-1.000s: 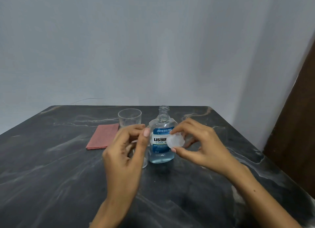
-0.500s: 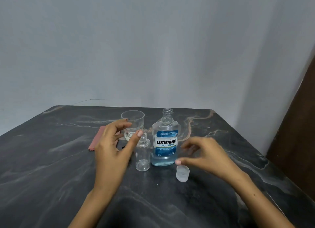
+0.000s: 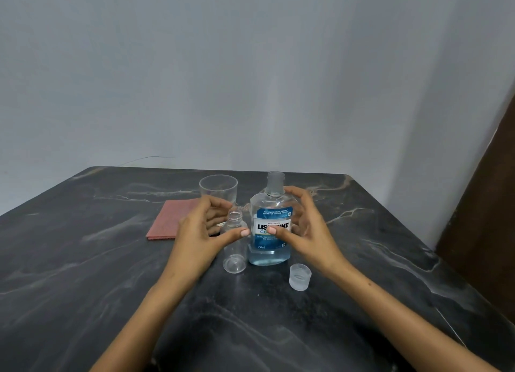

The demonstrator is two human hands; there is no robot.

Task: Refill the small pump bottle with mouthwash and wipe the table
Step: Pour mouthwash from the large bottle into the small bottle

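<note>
Two bottles, one cup, one cap, one cloth and two hands sit over the dark, glossy marble-patterned table with pale veins.

The larger bottle is the flat-sided clear plastic mouthwash bottle holding pale blue liquid, with a blue and white label and a ribbed, threaded neck that stands uncapped. It is upright near the middle of the table. Just left of it, touching or nearly so, stands the small clear cylindrical plastic bottle, empty, round-shouldered, its narrow neck open with no pump on it.

The single frosted, translucent round cap rests mouth-up on the table, just in front and to the right of the mouthwash bottle. One clear, smooth plastic cup, tapering downwards, stands behind the small bottle. One folded, flat rectangular reddish-pink cloth with a fine woven texture lies to the left of the cup.

The left hand curves round the small bottle, thumb tip at its shoulder and fingers behind it; whether it truly grips cannot be told. The right hand wraps the mouthwash bottle, thumb pressed across the label and fingers curled round the far right side.
</note>
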